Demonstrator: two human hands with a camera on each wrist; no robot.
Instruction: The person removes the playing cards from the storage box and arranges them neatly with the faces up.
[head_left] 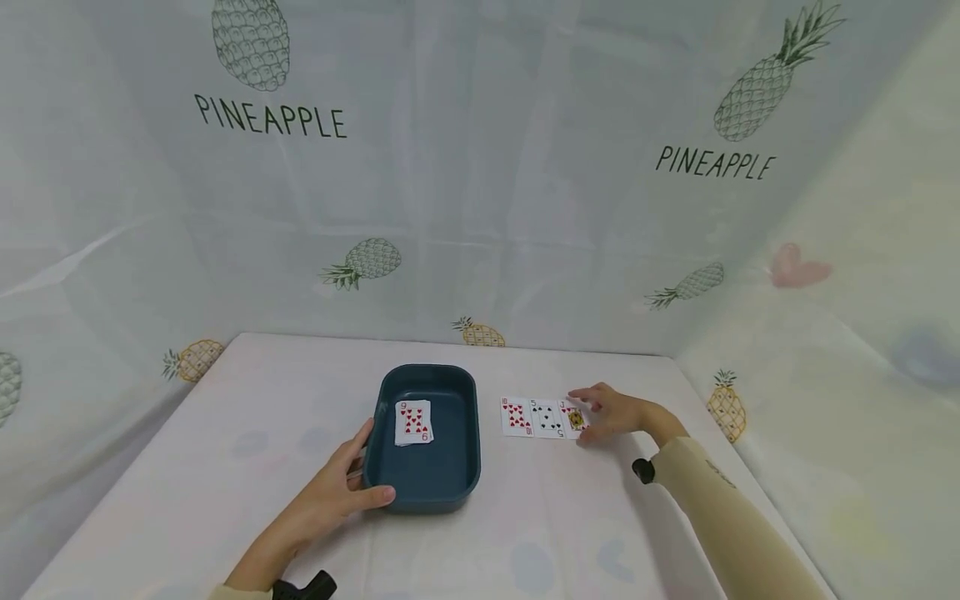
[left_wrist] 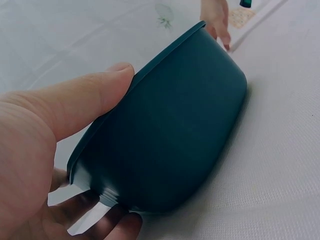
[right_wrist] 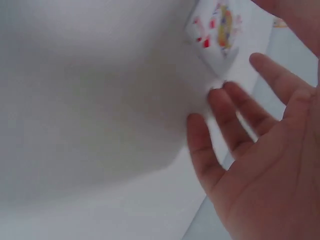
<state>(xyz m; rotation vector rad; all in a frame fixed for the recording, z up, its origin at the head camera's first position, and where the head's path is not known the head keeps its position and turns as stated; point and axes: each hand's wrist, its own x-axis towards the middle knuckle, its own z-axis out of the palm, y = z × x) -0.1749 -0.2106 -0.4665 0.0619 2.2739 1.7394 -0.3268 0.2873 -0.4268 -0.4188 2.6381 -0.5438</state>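
Observation:
My left hand (head_left: 330,493) grips the near left corner of a dark teal rectangular dish (head_left: 429,482). In the left wrist view its thumb lies on the rim and its fingers pass along the outer wall. Inside the dish sits a small stack of playing cards (head_left: 413,423), a red nine on top. To the right, three face-up cards lie in a row: a red number card (head_left: 516,416), a black five (head_left: 546,418) and a red jack (head_left: 573,417). My right hand (head_left: 621,413) is at the jack, fingers spread and loosely bent, thumb and forefinger near its right edge.
A white cloth covers the table (head_left: 247,400). Behind it and at the sides hangs pale sheeting (head_left: 480,167) printed with pineapples. A strip of tabletop separates the dish from the row of cards.

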